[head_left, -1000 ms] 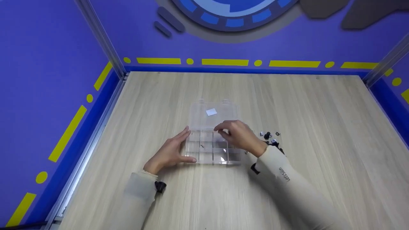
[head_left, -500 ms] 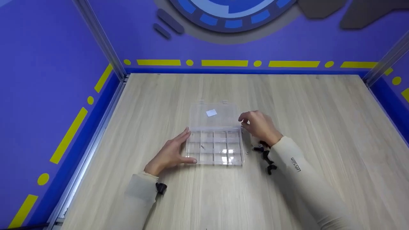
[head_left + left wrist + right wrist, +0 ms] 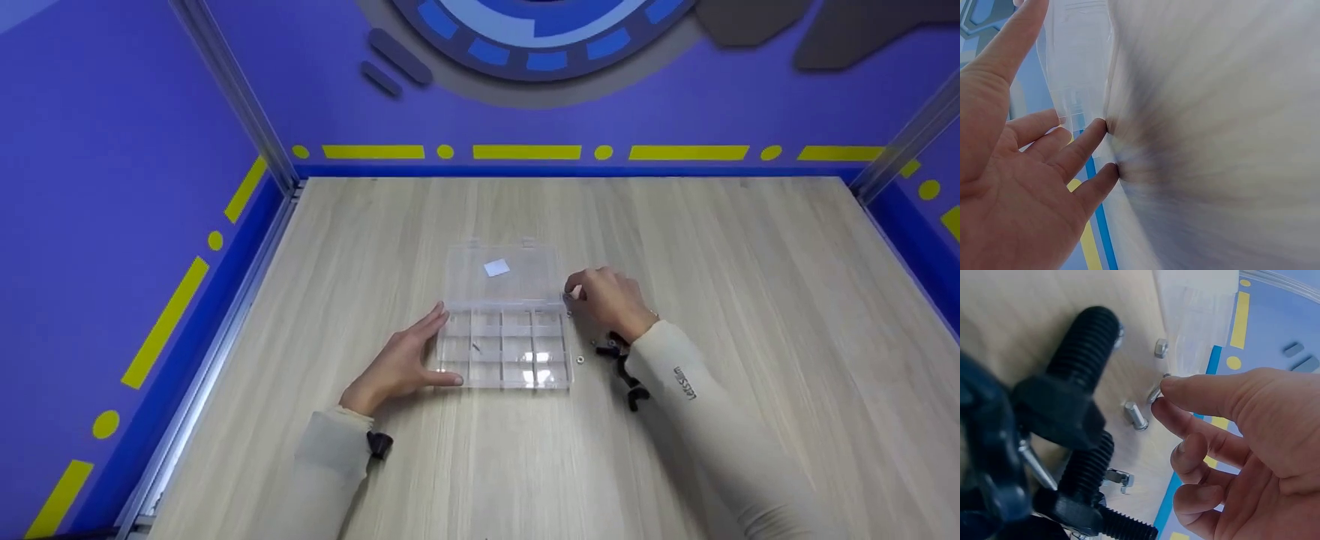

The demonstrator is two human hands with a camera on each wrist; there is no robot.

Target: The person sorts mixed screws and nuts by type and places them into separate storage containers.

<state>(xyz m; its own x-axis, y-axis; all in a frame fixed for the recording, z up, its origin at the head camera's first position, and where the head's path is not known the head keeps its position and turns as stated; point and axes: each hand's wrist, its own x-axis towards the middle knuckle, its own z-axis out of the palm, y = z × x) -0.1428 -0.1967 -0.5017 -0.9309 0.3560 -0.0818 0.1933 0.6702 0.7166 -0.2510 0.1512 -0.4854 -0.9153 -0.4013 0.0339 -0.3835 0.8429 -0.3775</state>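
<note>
A clear plastic compartment box (image 3: 517, 388) lies with its lid (image 3: 465, 281) folded back. One small dark screw (image 3: 476, 347) is in a left-hand compartment. My left hand (image 3: 401, 366) steadies the box's left side, fingers extended along it and thumb at the front corner. In the left wrist view, its fingertips (image 3: 1112, 169) reach the tabletop. Just right of the box, my right hand (image 3: 611, 298) pinches a small silver screw (image 3: 1154, 395) between thumb and forefinger, close over the table. Another short silver screw (image 3: 1136, 416) and a hex nut (image 3: 1161, 348) lie beside those fingers.
Large black bolts (image 3: 1085, 349) and other black parts (image 3: 628, 375) lie under the right forearm, among small metal pieces. A loose nut (image 3: 580, 360) sits right of the box. A white label (image 3: 496, 267) is on the lid. Blue walls (image 3: 525, 112) border the wooden table (image 3: 420, 465).
My right hand has moved from above the box's compartments to the tabletop on the right, then lowered slightly and pinched a small screw. My left hand has stayed at the box's side.
</note>
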